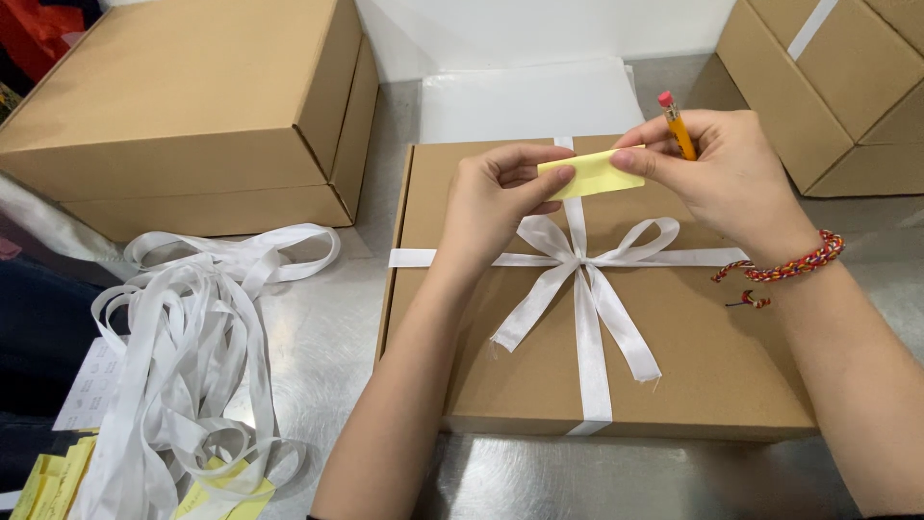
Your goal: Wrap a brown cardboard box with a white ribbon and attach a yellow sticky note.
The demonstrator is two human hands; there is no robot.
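On the desk (327,327), loose white ribbon (183,356) lies piled at left. My left hand (496,193) pinches one end of the yellow slip (589,175) above the ribboned flat box (597,318); my right hand (727,169) pinches the other end with the pencil (677,123) tucked in. Risk: an overloaded right grip may drop the pencil or crease the slip.

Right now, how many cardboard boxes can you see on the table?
3. A flat ribboned box lies under the hands, a larger box sits at the far left, and a taped box sits at the far right, cut off by the frame.
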